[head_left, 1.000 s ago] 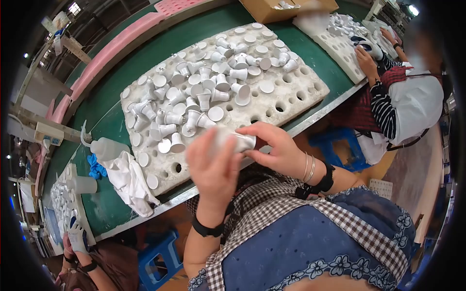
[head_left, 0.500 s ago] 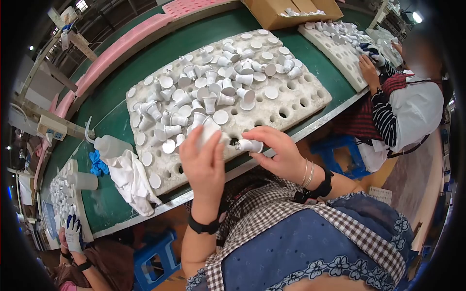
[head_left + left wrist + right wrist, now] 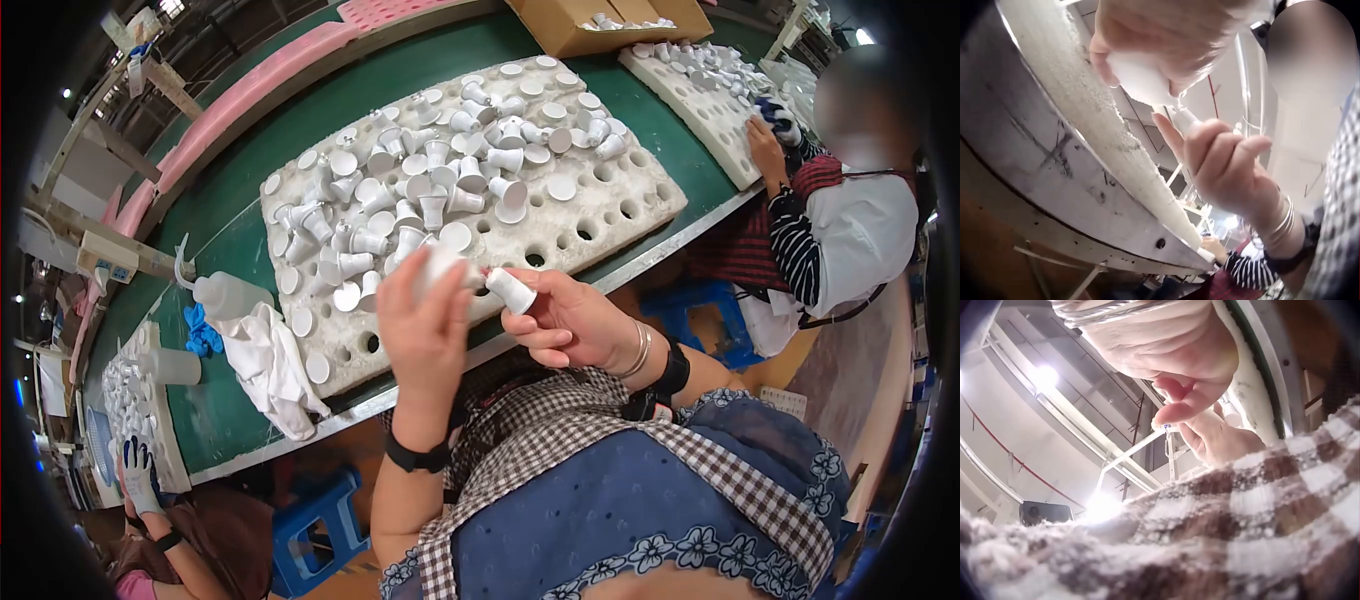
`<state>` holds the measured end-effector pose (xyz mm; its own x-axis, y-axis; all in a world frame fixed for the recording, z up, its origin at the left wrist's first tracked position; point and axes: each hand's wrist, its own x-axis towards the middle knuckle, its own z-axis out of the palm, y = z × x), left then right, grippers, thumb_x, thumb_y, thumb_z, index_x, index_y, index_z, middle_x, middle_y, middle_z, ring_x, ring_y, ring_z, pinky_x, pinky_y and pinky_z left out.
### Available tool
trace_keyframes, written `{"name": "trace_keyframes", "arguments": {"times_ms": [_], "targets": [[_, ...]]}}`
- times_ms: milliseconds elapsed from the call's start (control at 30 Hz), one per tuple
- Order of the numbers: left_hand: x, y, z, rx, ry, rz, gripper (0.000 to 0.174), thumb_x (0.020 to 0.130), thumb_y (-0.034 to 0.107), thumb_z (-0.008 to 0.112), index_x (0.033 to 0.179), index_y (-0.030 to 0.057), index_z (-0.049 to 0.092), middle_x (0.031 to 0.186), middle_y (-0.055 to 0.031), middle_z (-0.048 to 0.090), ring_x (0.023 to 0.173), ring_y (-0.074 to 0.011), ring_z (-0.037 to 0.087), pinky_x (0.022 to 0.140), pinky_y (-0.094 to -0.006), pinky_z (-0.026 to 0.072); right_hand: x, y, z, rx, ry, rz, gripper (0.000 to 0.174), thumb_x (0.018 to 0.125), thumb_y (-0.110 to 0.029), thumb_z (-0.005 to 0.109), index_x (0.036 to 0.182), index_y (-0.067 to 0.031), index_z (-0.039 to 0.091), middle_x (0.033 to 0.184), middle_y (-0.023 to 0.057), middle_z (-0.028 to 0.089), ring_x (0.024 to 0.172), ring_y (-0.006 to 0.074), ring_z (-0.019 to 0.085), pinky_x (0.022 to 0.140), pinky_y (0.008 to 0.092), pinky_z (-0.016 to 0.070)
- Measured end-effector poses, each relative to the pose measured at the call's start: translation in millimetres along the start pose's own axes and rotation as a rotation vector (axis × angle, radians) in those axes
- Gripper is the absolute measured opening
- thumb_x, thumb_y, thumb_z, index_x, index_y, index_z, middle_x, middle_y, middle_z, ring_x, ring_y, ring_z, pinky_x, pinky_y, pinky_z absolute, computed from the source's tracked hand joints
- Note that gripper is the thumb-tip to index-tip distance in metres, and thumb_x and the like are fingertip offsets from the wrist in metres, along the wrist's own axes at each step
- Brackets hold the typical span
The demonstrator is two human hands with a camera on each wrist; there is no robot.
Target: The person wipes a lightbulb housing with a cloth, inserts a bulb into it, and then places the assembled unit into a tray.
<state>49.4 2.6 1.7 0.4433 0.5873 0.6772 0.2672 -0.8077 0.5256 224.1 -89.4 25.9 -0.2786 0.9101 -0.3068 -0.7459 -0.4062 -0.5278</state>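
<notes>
In the head view my right hand point(image 3: 582, 325) holds a small white bell-shaped piece point(image 3: 512, 291) between thumb and fingers, its wide end tilted down to the right. My left hand point(image 3: 427, 335) grips a soft-looking white wad point(image 3: 443, 270) close to the bell's narrow end; motion blurs it. The left wrist view has this wad point(image 3: 1141, 78) under curled fingers, right by the tip of the bell point(image 3: 1185, 117). Many similar white bells point(image 3: 432, 208) lie heaped on a thick, holed white foam board point(image 3: 630, 185), with round white discs point(image 3: 562, 187) among them.
Left of the board are a white cloth point(image 3: 262, 370), a squeeze bottle point(image 3: 230, 297) and a blue glove point(image 3: 202, 332) on the green table point(image 3: 235, 430). A cardboard box point(image 3: 570, 30) stands behind. Another person point(image 3: 850, 220) works at the right, and gloved hands point(image 3: 140, 480) show lower left.
The hands have come apart from the overlap of a second ago. My right hand has turned the bell so it points more down. The left hand with the wad has shifted right since half a second ago.
</notes>
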Motion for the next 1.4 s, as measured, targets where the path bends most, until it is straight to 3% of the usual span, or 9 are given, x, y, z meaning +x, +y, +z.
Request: {"name": "trace_keyframes", "arguments": {"times_ms": [67,233,400,467,633,833,933,1167,1400], "targets": [[-2.0,-0.8,-0.7,-0.354,0.089,-0.342,0.03,0.081,0.012,0.073,0.11,0.0045,0.069,0.123,-0.0153,0.058,0.11,-0.0311,0.057,0.09,-0.0396,0.047,-4.0,-4.3,2.9,0.052,-0.024,0.045,0.035,0.1,-0.037,0.04,0.121,-0.0099,0.051,0.076,0.0026,0.052,0.042,0.0032,0.037,0.038,0.0222,0.0459],[9.0,17.6,-11.1,-0.406,-0.104,-0.17,0.036,0.076,0.007,0.076,0.111,0.0034,0.068,0.115,-0.0122,0.061,0.102,-0.0234,0.061,0.085,-0.0313,0.0485,1.8,0.9,-11.1,0.076,-0.14,0.177,0.037,0.101,-0.037,0.04,0.118,-0.0063,0.051,0.075,0.0039,0.053,0.044,0.0037,0.041,0.039,0.0243,0.0472],[4.8,20.5,-7.2,-0.738,-0.18,-0.57,0.031,0.077,0.0,0.073,0.107,0.0007,0.066,0.098,-0.0073,0.067,0.086,-0.0153,0.064,0.073,-0.0257,0.0509,-3.4,3.8,6.2,-0.086,-0.077,0.094,0.037,0.101,-0.033,0.044,0.121,-0.004,0.052,0.084,0.0074,0.057,0.053,0.0098,0.053,0.049,0.0278,0.0534],[2.5,17.3,-3.3,-0.922,-0.145,-0.783,0.028,0.082,0.0,0.071,0.11,-0.0011,0.065,0.096,-0.0068,0.068,0.083,-0.0111,0.065,0.069,-0.0226,0.0517,-5.8,8.3,12.3,-0.515,0.201,-0.183,0.039,0.099,-0.022,0.049,0.133,-0.0033,0.047,0.097,0.0099,0.059,0.063,0.0144,0.058,0.061,0.0283,0.0544],[2.1,15.5,2.1,-0.846,-0.084,-0.776,0.029,0.085,0.004,0.07,0.113,-0.0011,0.064,0.102,-0.0054,0.066,0.091,-0.0112,0.062,0.079,-0.0248,0.0504,-5.7,3.0,10.4,-1.476,0.123,-0.675,0.057,0.096,-0.008,0.054,0.148,-0.0071,0.031,0.107,0.0098,0.06,0.075,0.0114,0.059,0.074,0.0261,0.0501],[5.1,12.6,-4.6,-0.527,0.071,-0.46,0.027,0.088,0.014,0.068,0.113,0.0042,0.066,0.125,-0.0124,0.057,0.11,-0.0239,0.056,0.092,-0.0348,0.0454,1.1,1.1,-3.3,-0.214,0.024,-0.196,0.048,0.104,-0.03,0.035,0.146,-0.0071,0.034,0.091,0.0101,0.056,0.053,0.0115,0.047,0.053,0.0266,0.0508],[5.5,30.8,2.6,0.082,-0.041,0.218,0.029,0.082,0.027,0.072,0.108,0.0152,0.071,0.126,-0.0119,0.058,0.108,-0.0333,0.054,0.091,-0.0442,0.0448,1.7,-1.2,-2.2,-0.152,0.111,-0.082,0.045,0.104,-0.035,0.034,0.139,-0.0082,0.041,0.084,0.0068,0.054,0.048,0.0084,0.038,0.042,0.0243,0.0396],[8.0,1.3,-5.7,0.059,0.061,-0.057,0.027,0.084,0.02,0.069,0.11,0.0129,0.071,0.124,-0.0136,0.058,0.108,-0.0344,0.053,0.09,-0.0436,0.0444,-2.6,-8.5,0.4,0.023,0.073,0.019,0.036,0.103,-0.034,0.034,0.123,-0.0091,0.05,0.076,0.0042,0.052,0.046,0.005,0.031,0.04,0.0211,0.0301],[1.8,10.4,0.5,0.119,-0.067,0.119,0.025,0.081,0.014,0.072,0.106,0.0117,0.073,0.123,-0.0142,0.059,0.109,-0.0346,0.054,0.094,-0.0443,0.042,3.1,-6.1,-12.2,0.037,0.11,0.065,0.034,0.101,-0.034,0.038,0.123,-0.0111,0.051,0.076,0.0029,0.052,0.045,0.0052,0.029,0.04,0.0217,0.0272]]}}
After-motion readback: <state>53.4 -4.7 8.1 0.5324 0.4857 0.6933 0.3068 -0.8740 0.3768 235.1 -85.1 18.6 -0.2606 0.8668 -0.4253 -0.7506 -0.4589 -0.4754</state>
